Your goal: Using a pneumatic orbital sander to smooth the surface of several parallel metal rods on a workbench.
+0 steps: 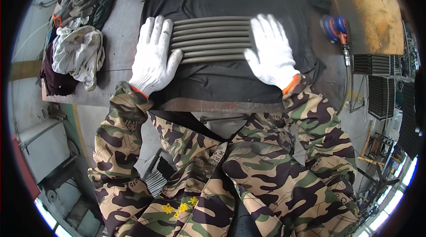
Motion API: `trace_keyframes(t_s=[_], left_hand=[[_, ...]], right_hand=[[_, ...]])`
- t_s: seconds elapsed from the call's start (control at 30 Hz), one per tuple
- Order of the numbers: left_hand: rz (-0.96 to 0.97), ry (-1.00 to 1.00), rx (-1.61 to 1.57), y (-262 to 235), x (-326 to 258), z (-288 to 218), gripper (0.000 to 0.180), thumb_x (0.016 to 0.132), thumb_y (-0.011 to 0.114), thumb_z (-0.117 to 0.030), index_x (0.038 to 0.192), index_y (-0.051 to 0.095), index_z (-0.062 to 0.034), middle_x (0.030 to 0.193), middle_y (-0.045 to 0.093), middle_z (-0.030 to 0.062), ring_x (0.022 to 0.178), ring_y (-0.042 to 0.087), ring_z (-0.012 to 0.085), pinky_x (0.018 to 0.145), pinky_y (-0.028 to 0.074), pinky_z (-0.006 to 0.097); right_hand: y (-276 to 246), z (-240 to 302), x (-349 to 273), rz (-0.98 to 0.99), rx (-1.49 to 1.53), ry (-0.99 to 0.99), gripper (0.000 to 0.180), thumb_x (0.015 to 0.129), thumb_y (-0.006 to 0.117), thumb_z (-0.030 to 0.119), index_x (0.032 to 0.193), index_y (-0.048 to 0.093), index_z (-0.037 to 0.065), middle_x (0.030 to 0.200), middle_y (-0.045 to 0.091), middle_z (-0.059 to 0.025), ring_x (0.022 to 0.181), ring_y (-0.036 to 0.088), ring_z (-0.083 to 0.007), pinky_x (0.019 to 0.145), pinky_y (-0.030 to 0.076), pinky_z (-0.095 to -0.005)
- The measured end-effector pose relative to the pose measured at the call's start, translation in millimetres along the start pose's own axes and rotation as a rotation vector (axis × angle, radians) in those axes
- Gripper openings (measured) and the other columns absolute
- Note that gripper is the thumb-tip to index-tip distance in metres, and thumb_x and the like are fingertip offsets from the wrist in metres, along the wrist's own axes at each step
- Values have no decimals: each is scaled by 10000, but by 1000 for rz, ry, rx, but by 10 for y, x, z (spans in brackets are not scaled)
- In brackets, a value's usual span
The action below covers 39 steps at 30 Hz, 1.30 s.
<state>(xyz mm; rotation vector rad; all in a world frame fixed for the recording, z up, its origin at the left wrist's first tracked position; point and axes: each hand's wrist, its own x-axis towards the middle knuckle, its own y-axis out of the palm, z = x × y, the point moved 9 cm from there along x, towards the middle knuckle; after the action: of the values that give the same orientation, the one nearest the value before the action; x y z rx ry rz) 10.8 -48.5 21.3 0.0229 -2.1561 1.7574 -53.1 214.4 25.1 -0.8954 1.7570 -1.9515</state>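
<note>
Several dark grey rods (211, 40) lie side by side in a row, running left to right on a black cloth (208, 79). At their left ends my left hand (155, 53), in a white knit glove, lies flat with fingers stretched away from me and the thumb apart. Its thumb and index finger border the rod ends. My right hand (273, 50), gloved the same way, lies flat at the right ends, thumb out toward the lower rods. Neither hand has its fingers wrapped round anything. The gloves cover parts of the rod ends.
Crumpled rags (80, 53) are heaped on the table's left side. To the right lies a blue and red air sander (336, 29) with a hose (347, 77) trailing over the table edge. Stacks of dark rods (380, 97) stand beyond the right edge. More grey bars (157, 179) sit below, near my left sleeve.
</note>
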Motion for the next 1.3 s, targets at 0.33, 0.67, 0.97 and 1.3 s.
trace_keyframes(t_s=[0.33, 0.67, 0.97, 1.3], left_hand=[[27, 0, -186, -5, -81, 303, 659, 1008, 628, -211, 1589, 460, 50, 1631, 446, 332, 1545, 369, 531, 1304, 286, 569], [2, -15, -62, 147, -6, 260, 676, 1088, 494, -342, 1631, 394, 49, 1673, 398, 326, 1565, 341, 523, 1310, 277, 558], [-50, -246, -405, 147, -281, 693, 744, 1124, 443, -380, 1698, 261, 56, 1699, 387, 299, 1570, 396, 456, 1309, 310, 488], [60, -84, 15, 72, -94, 299, 819, 1033, 654, -376, 1668, 345, 39, 1689, 357, 349, 1587, 305, 531, 1324, 235, 579]], right_hand=[[248, 1053, 539, 114, 79, -216, 779, 1038, 571, 403, 1660, 378, -24, 1719, 392, -239, 1630, 304, -410, 1354, 192, -528], [253, 1104, 708, 191, 6, -80, 791, 1028, 538, 408, 1662, 370, -33, 1740, 358, -246, 1635, 291, -425, 1348, 187, -553], [256, 1993, 1104, 26, 222, -267, 785, 911, 590, 383, 1567, 493, -38, 1629, 489, -200, 1553, 374, -389, 1307, 211, -547], [163, -6, 427, 222, -42, -28, 777, 1060, 503, 419, 1689, 329, -2, 1773, 311, -214, 1659, 252, -387, 1360, 172, -513]])
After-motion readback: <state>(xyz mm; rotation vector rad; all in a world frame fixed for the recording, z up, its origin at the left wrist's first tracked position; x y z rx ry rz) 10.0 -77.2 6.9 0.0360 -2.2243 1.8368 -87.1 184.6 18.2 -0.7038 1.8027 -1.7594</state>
